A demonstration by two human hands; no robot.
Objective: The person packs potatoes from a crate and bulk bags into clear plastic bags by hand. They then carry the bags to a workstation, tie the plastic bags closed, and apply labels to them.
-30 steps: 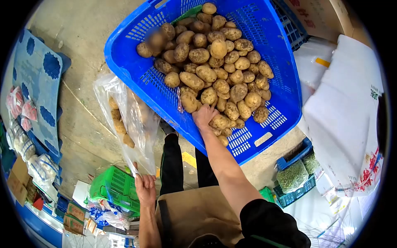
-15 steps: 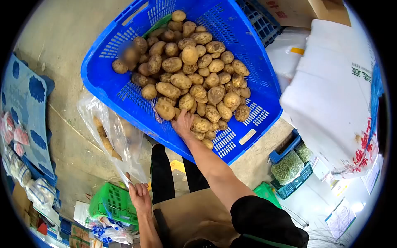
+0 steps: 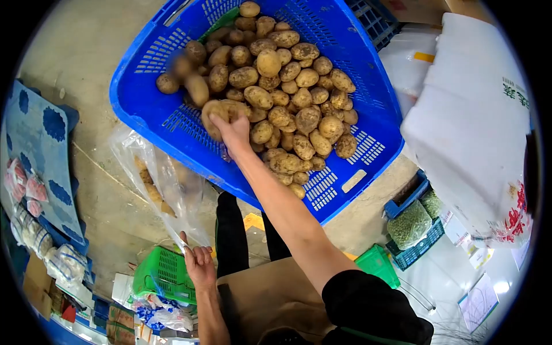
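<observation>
Currently, left hand (image 3: pixel 199 264) pinches part-filled bag (image 3: pixel 183 198); right hand (image 3: pixel 234 135) grips potato (image 3: pixel 210 119) inside near edge of crate (image 3: pixel 161 138), many more remaining.

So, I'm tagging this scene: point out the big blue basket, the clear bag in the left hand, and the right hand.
Big blue basket (image 3: pixel 141 95): head view, bare inner wall.
Clear bag (image 3: pixel 187 198): head view, its side.
Right hand (image 3: pixel 234 133): head view, back of hand.

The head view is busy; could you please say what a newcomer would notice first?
Probably the big blue crate heaped with potatoes, upper middle, where the right hand grips some near its lower-left wall. Below that side, the left hand holds a clear plastic bag with apparent potatoes inside.
</observation>
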